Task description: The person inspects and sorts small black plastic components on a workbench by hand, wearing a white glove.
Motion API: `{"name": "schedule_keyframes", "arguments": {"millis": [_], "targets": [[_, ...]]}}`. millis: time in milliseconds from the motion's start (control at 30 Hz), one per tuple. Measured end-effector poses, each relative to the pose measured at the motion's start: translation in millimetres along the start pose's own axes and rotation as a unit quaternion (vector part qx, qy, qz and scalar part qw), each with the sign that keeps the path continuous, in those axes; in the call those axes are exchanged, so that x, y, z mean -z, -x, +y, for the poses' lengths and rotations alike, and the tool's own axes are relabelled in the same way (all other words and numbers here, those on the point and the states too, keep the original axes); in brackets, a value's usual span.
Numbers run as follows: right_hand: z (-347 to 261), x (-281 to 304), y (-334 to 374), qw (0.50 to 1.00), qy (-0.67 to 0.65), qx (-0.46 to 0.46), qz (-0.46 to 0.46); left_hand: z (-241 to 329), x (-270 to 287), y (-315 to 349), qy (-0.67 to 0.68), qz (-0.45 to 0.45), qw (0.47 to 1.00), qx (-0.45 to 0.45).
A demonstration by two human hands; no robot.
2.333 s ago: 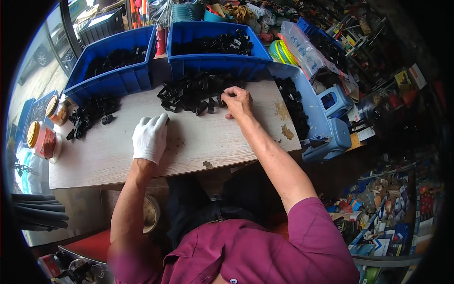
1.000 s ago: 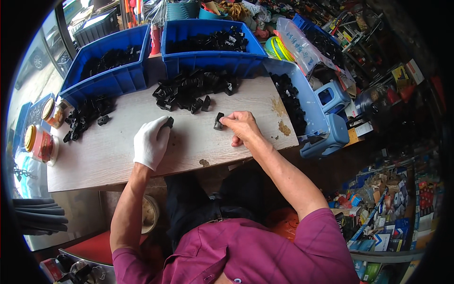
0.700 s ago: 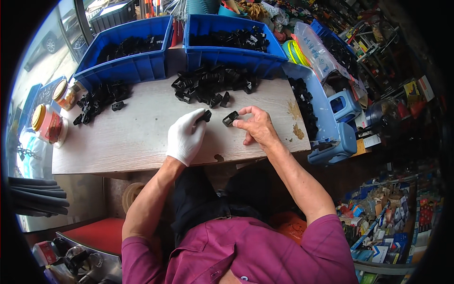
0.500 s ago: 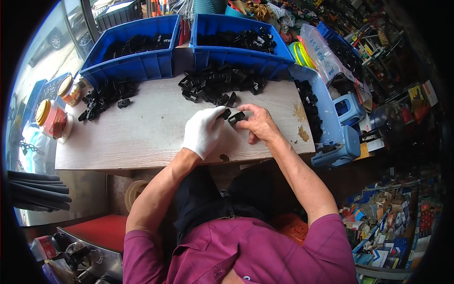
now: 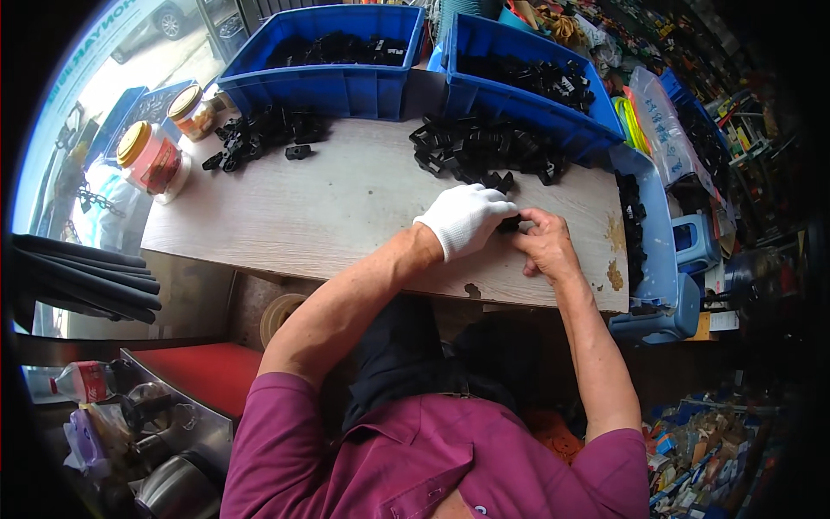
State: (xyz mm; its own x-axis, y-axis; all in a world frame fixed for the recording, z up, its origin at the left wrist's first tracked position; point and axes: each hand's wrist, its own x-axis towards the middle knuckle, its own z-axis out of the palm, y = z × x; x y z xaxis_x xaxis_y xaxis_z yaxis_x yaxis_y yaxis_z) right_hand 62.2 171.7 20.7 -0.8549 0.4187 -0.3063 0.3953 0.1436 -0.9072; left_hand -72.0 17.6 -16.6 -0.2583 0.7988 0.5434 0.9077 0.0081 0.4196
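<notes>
My left hand (image 5: 469, 221), in a white knit glove, and my bare right hand (image 5: 548, 246) meet above the right part of the table. Between their fingertips is a small black plastic part (image 5: 508, 226), mostly covered by the fingers. Both hands are closed on it; whether it is one piece or two pressed together cannot be seen. Just beyond my fingers lies a large heap of similar black parts (image 5: 484, 147). A smaller heap (image 5: 259, 137) sits at the far left, with a single black part (image 5: 297, 152) beside it.
Two blue bins (image 5: 320, 91) (image 5: 527, 112) of black parts stand along the table's (image 5: 346, 208) far edge. Two lidded jars (image 5: 154, 160) (image 5: 192, 112) are at the left. Off the right edge are a lighter blue bin (image 5: 657, 203) and a blue stool (image 5: 661, 322).
My hands have come together; the black pieces seen apart in each hand are now met between the fingertips. The whole view has swung, so the table appears farther right.
</notes>
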Motion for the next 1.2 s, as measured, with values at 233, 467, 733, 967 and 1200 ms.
{"name": "schedule_keyframes", "arguments": {"millis": [233,467,733,967,1200], "targets": [[-0.3,-0.4,1.7,1.0,-0.001,0.0,0.005,4.7,-1.9,7.8,0.017,0.001,1.0,-0.014],[-0.8,5.4,1.4,0.999,0.031,0.003,-0.01,21.0,0.7,19.2,-0.087,-0.007,0.996,-0.033],[-6.9,0.5,4.7,0.995,0.104,-0.002,-0.007,34.4,30.5,24.7,-0.011,0.12,0.991,0.065],[5.5,23.3,10.0,0.997,-0.068,-0.014,0.022,-110.4,129.5,108.0,-0.407,0.205,0.845,0.28],[-6.1,137.6,-37.8,0.85,-0.24,0.064,0.464,-116.2,137.1,118.4,-0.352,0.093,0.89,0.273]]}}
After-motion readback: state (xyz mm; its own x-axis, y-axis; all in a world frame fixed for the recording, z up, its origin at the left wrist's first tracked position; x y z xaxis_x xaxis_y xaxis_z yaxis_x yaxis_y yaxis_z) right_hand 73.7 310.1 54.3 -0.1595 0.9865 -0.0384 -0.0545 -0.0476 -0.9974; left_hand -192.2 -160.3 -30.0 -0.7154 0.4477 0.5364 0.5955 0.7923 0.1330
